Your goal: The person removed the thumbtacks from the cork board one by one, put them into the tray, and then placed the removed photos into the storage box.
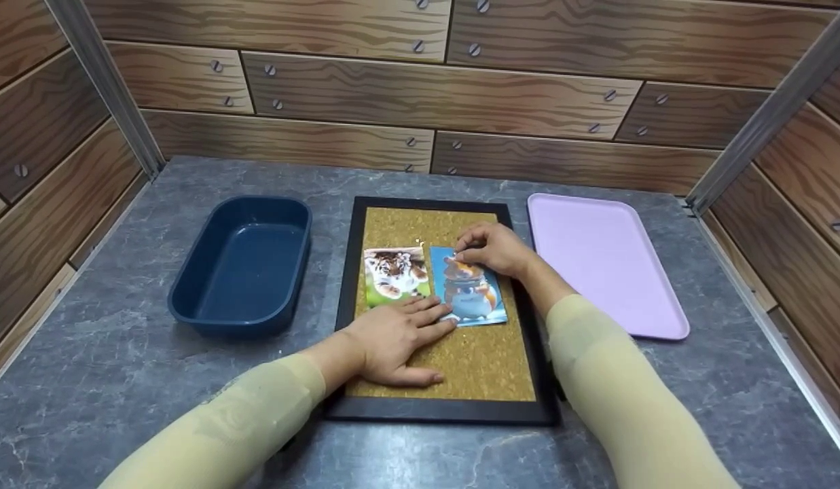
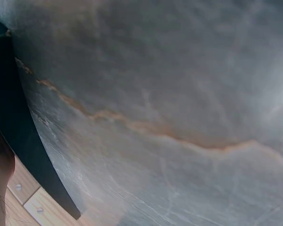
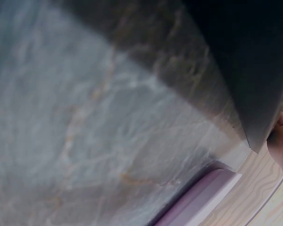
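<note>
A cork board (image 1: 474,367) in a black frame lies on the table. On it, side by side, are a tiger picture (image 1: 396,272) and a blue picture (image 1: 470,295) of an orange-and-white animal with a glass jar. My left hand (image 1: 399,339) lies flat with spread fingers, covering the tiger picture's lower edge and touching the blue picture's lower left corner. At the blue picture's top edge, my right hand (image 1: 494,250) pinches a small pin, mostly hidden by the fingertips. Another tiny pin (image 1: 420,243) shows at the tiger picture's top right.
Left of the board stands a deep dark blue bin (image 1: 240,316). A flat lilac tray (image 1: 606,265) lies to the right, its edge also visible in the right wrist view. Wood-patterned walls (image 1: 420,88) enclose the grey marbled table (image 1: 121,367) at the back and sides.
</note>
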Available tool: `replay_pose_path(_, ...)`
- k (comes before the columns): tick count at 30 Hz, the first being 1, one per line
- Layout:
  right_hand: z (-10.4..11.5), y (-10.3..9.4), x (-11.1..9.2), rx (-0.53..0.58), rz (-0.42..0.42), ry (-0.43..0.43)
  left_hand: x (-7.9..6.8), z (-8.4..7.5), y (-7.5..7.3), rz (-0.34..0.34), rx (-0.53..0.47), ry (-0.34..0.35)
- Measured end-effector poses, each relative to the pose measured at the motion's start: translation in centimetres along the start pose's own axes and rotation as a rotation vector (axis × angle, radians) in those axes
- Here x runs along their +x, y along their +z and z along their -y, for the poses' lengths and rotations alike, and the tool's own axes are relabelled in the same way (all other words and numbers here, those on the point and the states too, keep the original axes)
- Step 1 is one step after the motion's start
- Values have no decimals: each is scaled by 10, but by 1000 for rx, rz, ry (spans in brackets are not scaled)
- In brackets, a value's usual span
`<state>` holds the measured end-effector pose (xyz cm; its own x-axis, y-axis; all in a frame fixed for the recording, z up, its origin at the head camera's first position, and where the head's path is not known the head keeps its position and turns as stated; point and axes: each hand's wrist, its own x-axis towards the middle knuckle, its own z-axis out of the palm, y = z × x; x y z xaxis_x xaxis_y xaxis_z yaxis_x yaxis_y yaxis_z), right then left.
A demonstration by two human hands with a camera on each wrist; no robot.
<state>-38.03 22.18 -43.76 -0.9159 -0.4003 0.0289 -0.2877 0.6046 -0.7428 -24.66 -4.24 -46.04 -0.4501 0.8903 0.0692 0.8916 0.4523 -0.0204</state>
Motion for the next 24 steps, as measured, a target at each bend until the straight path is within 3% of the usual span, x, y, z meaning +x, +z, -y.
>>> replay_pose_path(24,-1,-2,-1,9,21,4,0,0,0,-4,1,3)
